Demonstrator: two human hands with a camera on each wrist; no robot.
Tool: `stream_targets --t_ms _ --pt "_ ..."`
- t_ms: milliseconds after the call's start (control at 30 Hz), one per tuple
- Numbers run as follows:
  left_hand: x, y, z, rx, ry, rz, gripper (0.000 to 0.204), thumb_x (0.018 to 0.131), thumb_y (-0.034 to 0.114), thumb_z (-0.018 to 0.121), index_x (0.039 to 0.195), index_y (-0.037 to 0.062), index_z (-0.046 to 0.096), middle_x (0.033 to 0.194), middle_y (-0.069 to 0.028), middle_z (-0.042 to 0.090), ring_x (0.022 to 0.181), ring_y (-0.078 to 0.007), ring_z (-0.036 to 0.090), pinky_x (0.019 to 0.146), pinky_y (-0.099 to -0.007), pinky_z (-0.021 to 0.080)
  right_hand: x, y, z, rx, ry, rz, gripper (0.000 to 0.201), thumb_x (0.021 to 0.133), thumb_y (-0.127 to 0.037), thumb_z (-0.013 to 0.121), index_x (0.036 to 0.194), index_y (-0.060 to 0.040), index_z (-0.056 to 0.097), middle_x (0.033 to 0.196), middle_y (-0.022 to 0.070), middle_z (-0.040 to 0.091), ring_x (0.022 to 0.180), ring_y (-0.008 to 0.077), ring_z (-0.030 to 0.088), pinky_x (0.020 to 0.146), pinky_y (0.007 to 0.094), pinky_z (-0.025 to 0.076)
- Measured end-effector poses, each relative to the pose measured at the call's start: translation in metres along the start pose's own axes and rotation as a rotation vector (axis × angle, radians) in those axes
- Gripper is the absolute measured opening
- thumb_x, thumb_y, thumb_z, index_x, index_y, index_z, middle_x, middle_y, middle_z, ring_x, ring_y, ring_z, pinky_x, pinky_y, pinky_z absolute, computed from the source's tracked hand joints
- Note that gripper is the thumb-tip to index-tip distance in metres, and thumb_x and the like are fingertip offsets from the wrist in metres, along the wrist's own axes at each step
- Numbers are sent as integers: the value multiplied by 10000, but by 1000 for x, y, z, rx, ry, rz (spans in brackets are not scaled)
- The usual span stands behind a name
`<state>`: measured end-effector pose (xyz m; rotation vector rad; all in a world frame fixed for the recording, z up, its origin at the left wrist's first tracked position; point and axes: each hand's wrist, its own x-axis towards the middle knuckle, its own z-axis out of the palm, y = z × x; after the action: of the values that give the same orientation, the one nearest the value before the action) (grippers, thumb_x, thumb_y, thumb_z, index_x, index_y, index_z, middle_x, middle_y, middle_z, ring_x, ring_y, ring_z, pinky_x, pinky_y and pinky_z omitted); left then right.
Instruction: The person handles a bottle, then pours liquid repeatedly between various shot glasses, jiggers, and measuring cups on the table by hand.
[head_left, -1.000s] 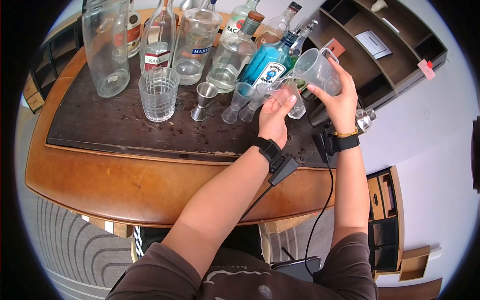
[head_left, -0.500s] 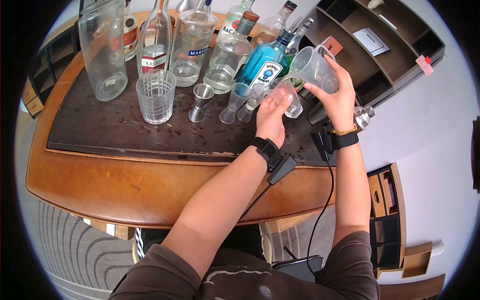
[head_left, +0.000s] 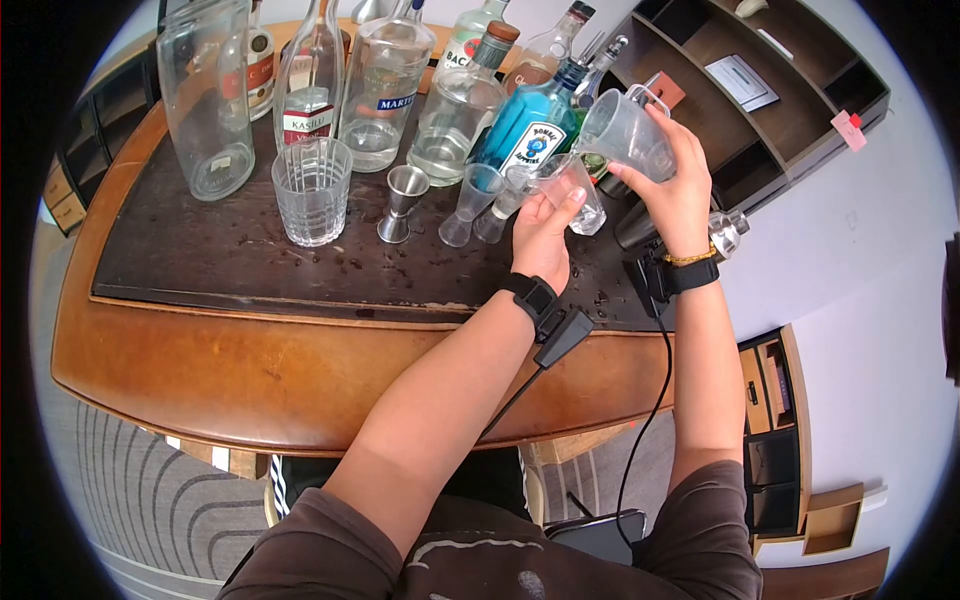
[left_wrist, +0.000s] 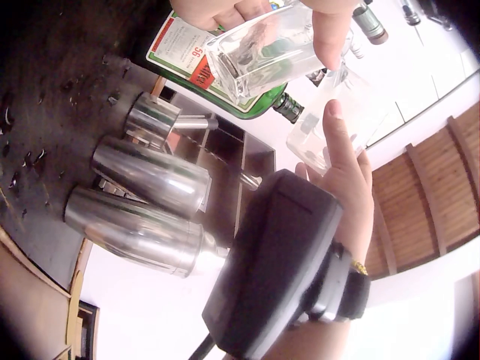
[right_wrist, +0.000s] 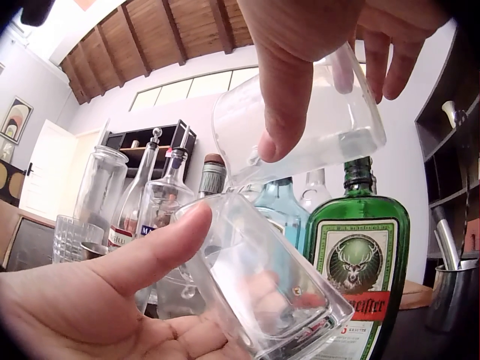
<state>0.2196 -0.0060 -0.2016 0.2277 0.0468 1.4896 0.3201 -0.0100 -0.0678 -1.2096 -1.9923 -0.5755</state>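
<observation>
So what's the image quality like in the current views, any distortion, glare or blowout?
Head: strong fisheye, table edge bowed, frame corners black. Left wrist: background at right blown out to white, bright highlights on a steel shaker. Right wrist: clear plastic jug low-contrast against the pale wall, stag label on the bottle behind still legible.

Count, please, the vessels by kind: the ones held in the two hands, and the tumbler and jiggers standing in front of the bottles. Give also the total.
Clear glass in the left hand: 1
Clear jug in the right hand: 1
Patterned tumbler: 1
Metal jigger: 1
Clear jiggers: 2
Total: 6
</observation>
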Motion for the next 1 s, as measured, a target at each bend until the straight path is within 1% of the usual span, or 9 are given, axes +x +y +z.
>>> stream_targets --t_ms 367,433,533,567,633,867,1000 --pt "0 0 0 0 11 -13 480 856 44 727 1273 -8 496 1290 -87 585 1205 -154 529 1042 -294 379 2 -5 1 -13 -6 -28 753 607 -183 883 1301 -175 589 1234 131 590 1135 315 581 953 400 494" --pt "-1 1 1 3 2 -27 475 888 63 703 1302 1 480 1268 -56 571 1197 -119 521 1072 -252 367 2 -5 2 -32 -10 -31 762 602 -184 885 1303 -178 588 1249 129 581 1134 316 582 950 403 496" --pt "-1 2 2 -6 -3 -28 478 886 66 706 1304 8 481 1269 -49 573 1198 -112 521 1073 -248 364 2 -3 3 -35 -4 -55 768 598 -191 887 1306 -184 588 1262 126 573 1136 317 582 947 404 499" --pt "-1 2 2 -7 -2 -28 478 886 66 706 1304 8 481 1269 -49 573 1198 -112 521 1073 -248 364 2 -3 3 -35 -4 -56 768 598 -191 887 1306 -184 588 1262 126 573 1136 317 582 947 404 499" --pt "-1 1 2 -23 24 -22 482 859 35 722 1278 -9 488 1296 -87 578 1211 -159 528 1052 -297 374 2 -4 4 -48 -1 -70 767 599 -196 888 1306 -199 590 1265 127 570 1140 317 580 943 404 501" --pt "0 1 3 -29 27 -25 473 866 33 714 1281 2 489 1313 -83 565 1230 -153 512 1068 -294 362 4 -9 5 -47 -16 -57 763 601 -188 885 1304 -219 592 1276 131 562 1146 319 577 944 403 503" --pt "-1 2 4 -41 31 -37 473 869 34 710 1287 11 488 1308 -74 562 1231 -149 506 1076 -286 352 5 -11 5 -74 -25 -78 757 608 -172 879 1305 -221 588 1294 132 552 1143 326 577 943 405 504"
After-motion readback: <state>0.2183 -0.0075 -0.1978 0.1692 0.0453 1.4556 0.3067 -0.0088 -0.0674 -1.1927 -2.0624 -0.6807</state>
